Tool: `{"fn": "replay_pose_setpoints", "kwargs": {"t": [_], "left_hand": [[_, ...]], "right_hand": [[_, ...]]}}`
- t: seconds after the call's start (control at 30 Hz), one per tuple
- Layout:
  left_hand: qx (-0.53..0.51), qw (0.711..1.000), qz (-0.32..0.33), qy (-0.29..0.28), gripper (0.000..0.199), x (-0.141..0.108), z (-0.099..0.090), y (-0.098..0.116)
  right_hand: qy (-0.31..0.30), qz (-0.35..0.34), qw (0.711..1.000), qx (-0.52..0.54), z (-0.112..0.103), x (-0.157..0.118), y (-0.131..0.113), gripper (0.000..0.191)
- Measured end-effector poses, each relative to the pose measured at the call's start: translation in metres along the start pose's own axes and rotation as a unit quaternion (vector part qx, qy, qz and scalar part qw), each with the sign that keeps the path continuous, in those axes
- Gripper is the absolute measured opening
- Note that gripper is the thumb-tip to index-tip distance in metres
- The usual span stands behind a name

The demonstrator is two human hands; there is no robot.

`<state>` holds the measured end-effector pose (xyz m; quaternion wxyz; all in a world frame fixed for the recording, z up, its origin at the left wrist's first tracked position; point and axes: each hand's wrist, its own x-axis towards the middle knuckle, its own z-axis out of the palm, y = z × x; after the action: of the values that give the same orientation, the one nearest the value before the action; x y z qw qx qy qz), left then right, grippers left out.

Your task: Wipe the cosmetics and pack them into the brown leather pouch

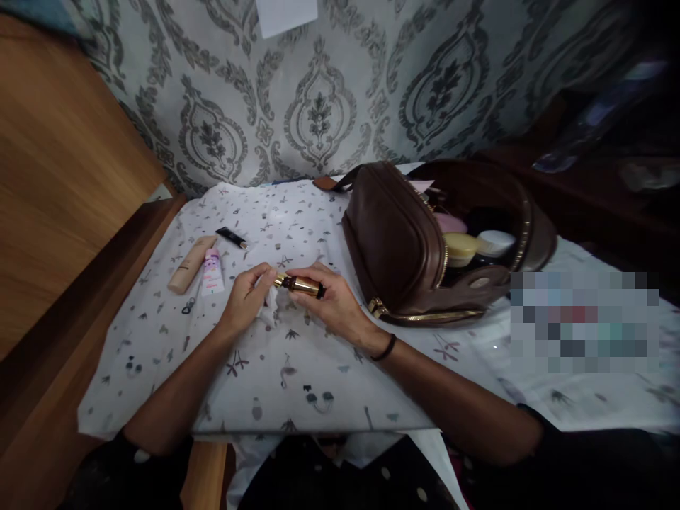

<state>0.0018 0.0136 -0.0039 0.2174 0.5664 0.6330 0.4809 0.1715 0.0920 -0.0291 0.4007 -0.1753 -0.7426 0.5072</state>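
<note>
Your right hand (pixel 337 306) grips gold tube (pixel 306 286) over table (pixel 329 372); your left hand (pixel 245 296) pinches white tissue (pixel 269 309) at its other end. Tube looks slick: loose grip could drop it.

Pink-and-white tube (pixel 213 276): left of the frame; small reddish lettering runs across its front, too tiny for me to read from here.
Beige tube (pixel 191 266): beside it, left of the frame; faint print on its side, not legible.
Gold-and-brown tube (pixel 305 286): middle of the frame; I can't make out any wording on it.
Readable words or numbers: none.
</note>
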Motion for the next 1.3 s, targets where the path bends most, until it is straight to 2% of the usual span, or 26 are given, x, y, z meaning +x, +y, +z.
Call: {"fn": "replay_pose_setpoints", "kwargs": {"t": [0.17, 0.33, 0.4, 0.5, 0.57, 0.63, 0.83, 1.0, 1.13, 1.3], "left_hand": [[-0.012, 1.000, -0.008, -0.011, 0.045, 0.001, 0.000, -0.001], [-0.040, 0.998, -0.012, -0.038, 0.029, -0.002, -0.004, 0.007], [-0.045, 0.998, -0.025, -0.045, 0.039, -0.002, -0.004, 0.008], [-0.063, 0.996, -0.047, -0.037, 0.039, -0.002, -0.003, 0.005], [-0.063, 0.997, -0.037, -0.025, 0.030, -0.001, -0.001, 0.002], [-0.055, 0.998, -0.030, -0.026, 0.034, 0.000, -0.001, 0.001], [-0.090, 0.992, -0.065, -0.063, 0.034, -0.002, -0.005, 0.009], [-0.092, 0.993, -0.061, -0.041, 0.034, -0.002, -0.003, 0.009], [-0.100, 0.993, -0.047, -0.048, 0.033, -0.002, -0.001, 0.007], [-0.123, 0.990, -0.050, -0.054, 0.031, -0.003, -0.002, 0.002]], "right_hand": [[-0.003, 0.003, 1.000, -0.018, 0.000, -0.001, -0.002, 0.027], [0.007, -0.001, 1.000, -0.004, -0.002, 0.002, 0.004, 0.027], [0.010, 0.007, 1.000, 0.009, -0.002, 0.003, 0.005, 0.028], [0.007, 0.011, 1.000, 0.010, -0.001, 0.003, 0.004, 0.028], [0.003, 0.010, 1.000, 0.004, 0.000, 0.002, 0.002, 0.027], [0.000, 0.014, 1.000, 0.002, 0.000, 0.001, 0.001, 0.027], [-0.029, 0.075, 0.995, 0.061, 0.000, 0.002, -0.001, 0.035], [-0.025, 0.082, 0.993, 0.076, 0.001, 0.002, -0.001, 0.042], [-0.062, 0.113, 0.986, 0.106, 0.002, 0.000, -0.001, 0.051], [-0.083, 0.143, 0.973, 0.158, 0.002, 0.000, -0.002, 0.050]]}}
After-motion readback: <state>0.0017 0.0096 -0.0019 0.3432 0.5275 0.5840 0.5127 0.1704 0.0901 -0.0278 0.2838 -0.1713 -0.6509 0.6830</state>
